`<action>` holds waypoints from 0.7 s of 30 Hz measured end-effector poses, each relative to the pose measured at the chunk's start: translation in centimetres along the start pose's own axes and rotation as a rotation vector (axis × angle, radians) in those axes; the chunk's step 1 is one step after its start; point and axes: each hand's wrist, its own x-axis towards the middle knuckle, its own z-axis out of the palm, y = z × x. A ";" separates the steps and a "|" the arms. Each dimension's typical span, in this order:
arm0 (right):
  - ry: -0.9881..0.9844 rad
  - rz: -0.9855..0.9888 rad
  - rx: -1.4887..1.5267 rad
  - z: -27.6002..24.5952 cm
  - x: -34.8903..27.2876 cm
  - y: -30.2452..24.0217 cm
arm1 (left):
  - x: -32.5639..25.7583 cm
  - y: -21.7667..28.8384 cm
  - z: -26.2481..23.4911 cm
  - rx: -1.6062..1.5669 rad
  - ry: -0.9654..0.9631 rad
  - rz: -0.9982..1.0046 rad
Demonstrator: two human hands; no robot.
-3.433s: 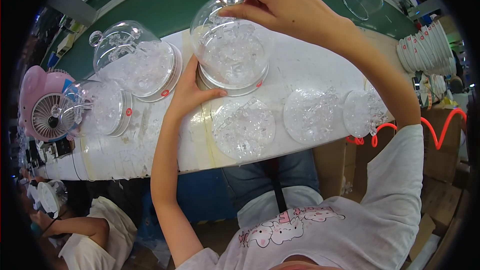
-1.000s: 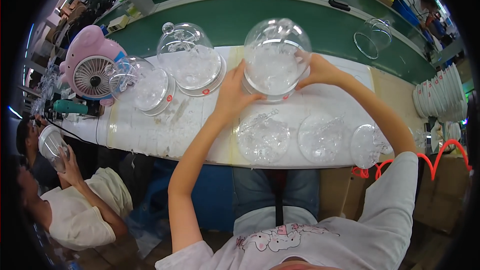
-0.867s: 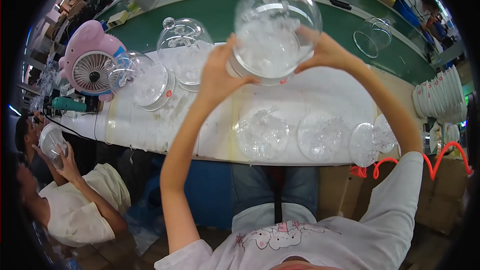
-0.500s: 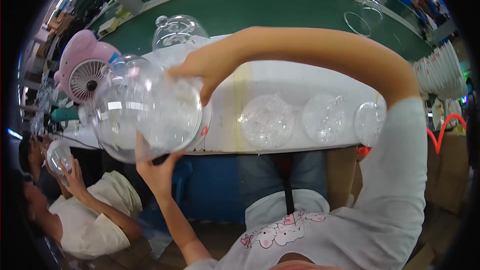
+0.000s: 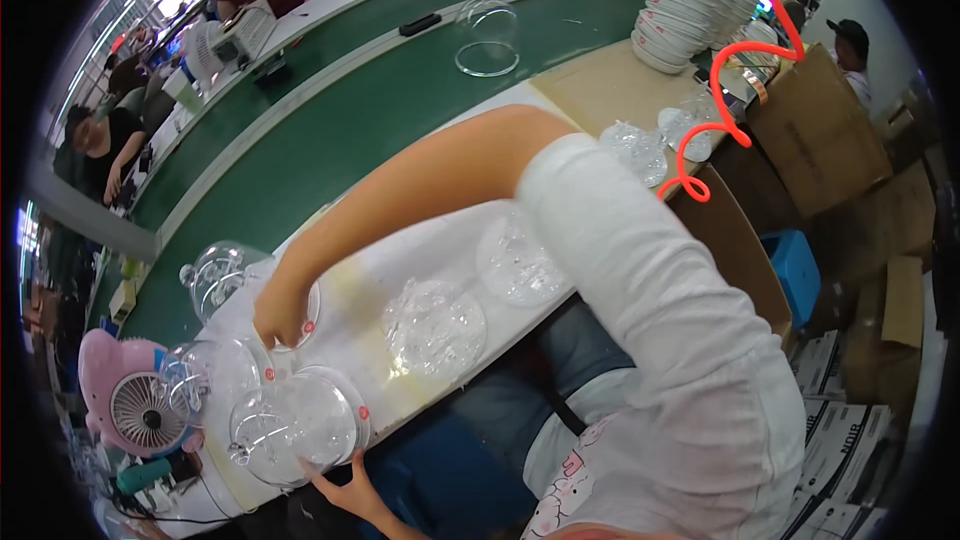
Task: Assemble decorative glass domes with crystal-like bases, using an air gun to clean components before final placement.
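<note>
Red-marked white base (image 5: pixel 353 402), pink fan (image 5: pixel 135 400)

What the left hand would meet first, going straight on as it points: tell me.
The near dome; the left hand points at it, fingertips apparently already against it, though depth is unclear.

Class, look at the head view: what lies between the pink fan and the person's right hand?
A clear dome on a white base lies between the pink fan and the right hand; the head view shows it.
</note>
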 end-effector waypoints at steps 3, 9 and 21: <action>0.464 0.030 -0.048 -3.7 -13.8 -1.9 | 0.6 0.0 0.3 0.014 0.038 -0.007; 1.215 1.190 -0.845 -6.6 -52.4 3.8 | -1.4 0.3 1.0 0.121 0.148 0.183; 0.801 1.960 -1.019 1.9 -86.0 1.8 | -5.1 7.0 -3.8 0.300 0.313 0.021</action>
